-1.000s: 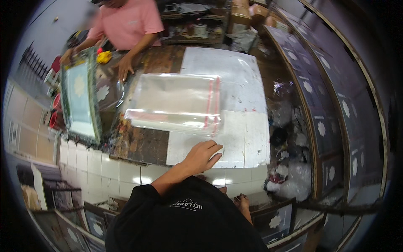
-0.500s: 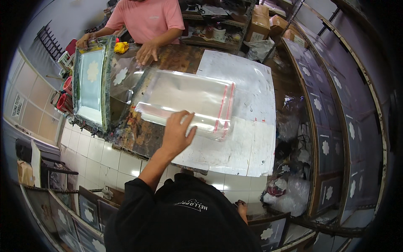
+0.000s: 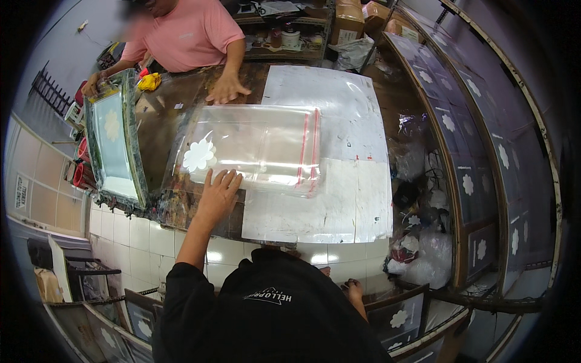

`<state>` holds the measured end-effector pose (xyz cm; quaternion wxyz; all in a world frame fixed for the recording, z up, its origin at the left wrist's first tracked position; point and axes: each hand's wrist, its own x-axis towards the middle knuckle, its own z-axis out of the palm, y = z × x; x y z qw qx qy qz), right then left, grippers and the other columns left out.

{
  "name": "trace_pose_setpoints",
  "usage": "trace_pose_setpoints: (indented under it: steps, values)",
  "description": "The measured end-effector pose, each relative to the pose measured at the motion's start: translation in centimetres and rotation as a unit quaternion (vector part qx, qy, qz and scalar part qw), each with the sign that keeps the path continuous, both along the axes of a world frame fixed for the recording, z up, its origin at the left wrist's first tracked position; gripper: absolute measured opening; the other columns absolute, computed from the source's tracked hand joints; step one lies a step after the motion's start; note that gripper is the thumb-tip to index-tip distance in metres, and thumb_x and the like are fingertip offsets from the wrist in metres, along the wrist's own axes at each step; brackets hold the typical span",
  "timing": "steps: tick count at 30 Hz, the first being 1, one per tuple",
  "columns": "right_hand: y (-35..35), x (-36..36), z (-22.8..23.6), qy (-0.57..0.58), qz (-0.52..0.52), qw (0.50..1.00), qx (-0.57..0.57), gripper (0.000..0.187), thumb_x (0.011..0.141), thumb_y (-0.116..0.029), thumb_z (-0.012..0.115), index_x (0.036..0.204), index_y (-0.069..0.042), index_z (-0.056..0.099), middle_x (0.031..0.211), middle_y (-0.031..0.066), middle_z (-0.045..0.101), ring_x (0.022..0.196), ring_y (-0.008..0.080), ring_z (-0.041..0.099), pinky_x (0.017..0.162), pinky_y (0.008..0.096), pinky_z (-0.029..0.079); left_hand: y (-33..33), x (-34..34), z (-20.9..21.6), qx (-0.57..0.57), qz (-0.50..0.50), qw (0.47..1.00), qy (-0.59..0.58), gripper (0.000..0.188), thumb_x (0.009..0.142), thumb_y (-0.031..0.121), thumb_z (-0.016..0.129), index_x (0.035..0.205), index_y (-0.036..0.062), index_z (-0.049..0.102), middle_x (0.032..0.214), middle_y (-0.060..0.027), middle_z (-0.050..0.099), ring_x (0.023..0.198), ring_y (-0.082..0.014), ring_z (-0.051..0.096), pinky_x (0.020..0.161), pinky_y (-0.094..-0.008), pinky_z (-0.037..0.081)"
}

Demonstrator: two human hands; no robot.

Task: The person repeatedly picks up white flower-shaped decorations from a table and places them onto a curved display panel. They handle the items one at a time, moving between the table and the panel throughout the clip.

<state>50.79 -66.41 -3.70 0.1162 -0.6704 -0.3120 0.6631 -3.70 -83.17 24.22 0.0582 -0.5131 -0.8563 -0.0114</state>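
Observation:
A stack of clear plastic bags (image 3: 266,142) with red strips near its right end lies on the table. A white flower shape (image 3: 200,155) shows at its left end. My left hand (image 3: 219,190) rests on the bags' near edge, fingers stretched out and palm down. Low beside my body hangs my right hand (image 3: 353,288), small in view, its fingers too unclear to read. Across the table, a co-worker in a pink shirt has one hand (image 3: 228,89) spread by the bags' far edge. Their other hand (image 3: 91,85) is at the top of a tilted printing screen frame (image 3: 136,148).
White sheets (image 3: 321,212) cover the table's right part. A yellow cloth (image 3: 149,81) lies near the co-worker. Racks of dark sheets with white flowers (image 3: 466,181) stand at right, more at the lower edge. Crumpled plastic (image 3: 433,260) fills the floor beside the table.
The flower-marked sheet moved from beside the screen frame onto the bags' left end. My left hand shifted left and flattened there. The co-worker's hand moved to the right, its fingers now spread.

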Motion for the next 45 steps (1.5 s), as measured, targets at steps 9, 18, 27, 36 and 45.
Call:
trace_pose_setpoints:
  steps: [9,18,27,36,45]
  values:
    - [4.5,-6.2,13.4,0.12,-0.101,0.946,0.283,0.029,0.1,-0.026,0.06,0.12,-0.005,0.054,0.095,0.0056,0.062,0.082,0.0167,0.063,0.071,0.0304,0.053,4.6,8.5,4.9,0.092,-0.128,0.985,-0.065,0.044,0.086,0.014,0.064,0.127,-0.001,0.059,0.137,-0.0162,0.058,0.121,-0.0331,0.054,0.112,-0.0554,0.031]
    - [8.1,-16.9,34.4,0.304,0.277,0.885,0.217,0.06,0.1,-0.034,0.06,0.152,-0.013,0.039,0.15,0.0102,0.046,0.122,0.0228,0.056,0.099,0.037,0.05,12.7,20.6,7.2,0.076,-0.382,0.906,-0.166,0.048,0.086,0.011,0.06,0.13,-0.0068,0.054,0.134,-0.0205,0.057,0.115,-0.0349,0.053,0.106,-0.0533,0.035]
    - [8.6,-12.3,34.5,-0.023,0.142,0.881,0.451,0.071,0.086,-0.002,0.056,0.149,-0.014,0.023,0.094,0.0282,0.067,0.087,0.0403,0.068,0.075,0.0475,0.052,16.5,26.3,6.6,0.056,-0.548,0.819,-0.161,0.052,0.085,0.009,0.061,0.133,-0.0093,0.051,0.139,-0.0226,0.051,0.118,-0.0366,0.049,0.106,-0.05,0.033]
    - [10.6,-4.3,43.2,-0.159,0.266,0.797,0.519,0.032,0.084,-0.001,0.054,0.116,-0.001,0.06,0.097,0.0178,0.07,0.089,0.0322,0.069,0.077,0.0406,0.053,16.7,31.0,11.8,0.143,-0.66,0.697,-0.242,0.062,0.084,0.023,0.067,0.133,-0.0106,0.049,0.146,-0.0292,0.042,0.123,-0.0431,0.044,0.105,-0.0521,0.033]
    - [1.9,11.2,67.2,-0.203,0.086,0.877,0.428,0.028,0.091,-0.005,0.057,0.119,0.002,0.059,0.118,0.0133,0.063,0.095,0.0221,0.071,0.084,0.0314,0.059,17.0,30.3,12.9,0.275,-0.671,0.604,-0.332,0.054,0.086,0.03,0.065,0.127,-0.0042,0.057,0.139,-0.0256,0.048,0.118,-0.041,0.046,0.099,-0.0522,0.039]
